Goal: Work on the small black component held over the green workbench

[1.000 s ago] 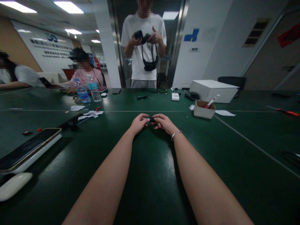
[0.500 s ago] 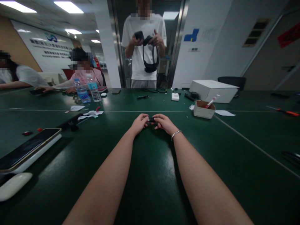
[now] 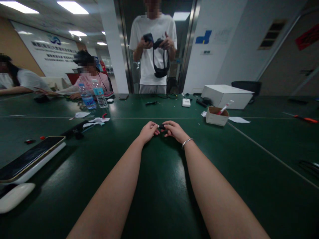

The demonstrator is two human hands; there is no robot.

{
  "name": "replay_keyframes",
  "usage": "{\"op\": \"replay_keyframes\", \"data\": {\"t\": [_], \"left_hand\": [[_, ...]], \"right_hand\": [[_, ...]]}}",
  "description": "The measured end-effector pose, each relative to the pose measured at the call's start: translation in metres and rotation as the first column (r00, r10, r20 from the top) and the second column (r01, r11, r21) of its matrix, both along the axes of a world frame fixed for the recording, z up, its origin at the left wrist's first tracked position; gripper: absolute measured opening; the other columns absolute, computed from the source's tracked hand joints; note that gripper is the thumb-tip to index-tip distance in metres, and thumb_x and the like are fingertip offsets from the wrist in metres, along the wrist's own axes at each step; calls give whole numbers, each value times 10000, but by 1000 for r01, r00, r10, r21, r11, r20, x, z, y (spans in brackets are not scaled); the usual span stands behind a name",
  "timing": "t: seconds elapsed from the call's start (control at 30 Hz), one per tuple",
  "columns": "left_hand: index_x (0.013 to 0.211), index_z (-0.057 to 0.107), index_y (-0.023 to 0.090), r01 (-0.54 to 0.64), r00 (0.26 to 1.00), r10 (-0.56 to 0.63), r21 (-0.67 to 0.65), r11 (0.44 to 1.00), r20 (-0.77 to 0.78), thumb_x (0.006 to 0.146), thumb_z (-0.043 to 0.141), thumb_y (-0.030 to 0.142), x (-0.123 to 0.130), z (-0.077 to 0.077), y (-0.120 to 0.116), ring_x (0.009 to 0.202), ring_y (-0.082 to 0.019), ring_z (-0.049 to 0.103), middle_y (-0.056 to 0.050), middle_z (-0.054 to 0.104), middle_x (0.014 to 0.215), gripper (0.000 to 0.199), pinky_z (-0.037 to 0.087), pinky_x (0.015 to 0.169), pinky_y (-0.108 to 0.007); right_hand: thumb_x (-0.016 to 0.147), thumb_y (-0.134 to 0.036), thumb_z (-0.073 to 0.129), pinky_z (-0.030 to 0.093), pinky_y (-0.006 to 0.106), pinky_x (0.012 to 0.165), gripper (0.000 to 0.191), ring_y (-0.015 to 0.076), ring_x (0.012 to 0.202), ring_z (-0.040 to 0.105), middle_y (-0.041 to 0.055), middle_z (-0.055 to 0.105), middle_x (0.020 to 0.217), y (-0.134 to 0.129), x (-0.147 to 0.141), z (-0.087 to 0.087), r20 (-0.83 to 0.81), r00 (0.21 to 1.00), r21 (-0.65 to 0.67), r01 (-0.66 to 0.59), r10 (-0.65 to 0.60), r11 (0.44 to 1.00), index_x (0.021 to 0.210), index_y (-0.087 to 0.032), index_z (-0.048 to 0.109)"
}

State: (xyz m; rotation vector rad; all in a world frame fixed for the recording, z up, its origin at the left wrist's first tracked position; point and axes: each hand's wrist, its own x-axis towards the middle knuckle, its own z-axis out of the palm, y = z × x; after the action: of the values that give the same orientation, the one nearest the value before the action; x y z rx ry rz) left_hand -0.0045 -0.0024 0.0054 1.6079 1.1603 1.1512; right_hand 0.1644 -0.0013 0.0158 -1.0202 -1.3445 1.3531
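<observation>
A small black piece with a light metallic end (image 3: 161, 126) is held between my two hands, over the middle of the green table (image 3: 159, 172). Fingers of my left hand (image 3: 149, 132) pinch its metallic left end. On its black right end are the thumb and fingertips of my right hand (image 3: 175, 131), which has a silver bracelet at the wrist. The piece is too small to identify. Both forearms reach forward across the tabletop.
A phone (image 3: 32, 157) on a white box and a white mouse (image 3: 16, 198) lie left. Farther back stand two bottles (image 3: 100, 96), an open carton (image 3: 216, 118) and a white box (image 3: 226, 96). A screwdriver (image 3: 309, 119) lies right. A standing person (image 3: 154, 49) faces me; two others sit left.
My hands stay in nearly the same place; the left fingers have shifted slightly on the piece. A seated person's hand at the left has lifted off a dark object.
</observation>
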Motion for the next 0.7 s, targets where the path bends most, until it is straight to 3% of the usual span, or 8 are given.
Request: {"op": "replay_keyframes", "data": {"t": [0.27, 0.43, 0.53, 0.7], "left_hand": [[627, 580, 175, -91, 925, 132, 128, 988, -355, 862, 365, 543, -6, 1, 4, 576, -149, 533, -27, 609, 612, 487, 374, 596, -271], [558, 550, 176, -191, 943, 198, 54, 980, -268, 862, 342, 519, -9, 0, 9, 520, -142, 510, -36, 593, 562, 504, 361, 565, -265], [551, 541, 174, -228, 956, 230, 35, 973, -182, 856, 352, 520, -10, -2, 13, 492, -132, 491, -37, 583, 550, 498, 354, 540, -255], [565, 546, 174, -192, 964, 196, 41, 981, -182, 850, 364, 541, -9, -6, 14, 483, -128, 487, -32, 584, 556, 500, 352, 533, -253]], "right_hand": [[808, -121, 555, 563, 215, 499, 143, 70, 479, 553, -18, 614, 622, -3, 0, 1, -22, 999, 27, -38, 39, 999, 944, -159, 579], [808, -115, 535, 579, 239, 509, 175, 21, 351, 412, -54, 598, 591, -5, 2, 2, -83, 996, 25, -23, 25, 999, 971, -172, 568], [820, -132, 538, 580, 241, 505, 168, 16, 350, 407, -37, 641, 662, -5, 3, 2, -121, 993, 21, 2, 0, 1000, 979, -183, 553], [816, -117, 566, 579, 231, 511, 180, 15, 367, 422, -31, 637, 684, -3, 1, 1, -63, 997, 29, -52, 54, 998, 985, -179, 572]]}}
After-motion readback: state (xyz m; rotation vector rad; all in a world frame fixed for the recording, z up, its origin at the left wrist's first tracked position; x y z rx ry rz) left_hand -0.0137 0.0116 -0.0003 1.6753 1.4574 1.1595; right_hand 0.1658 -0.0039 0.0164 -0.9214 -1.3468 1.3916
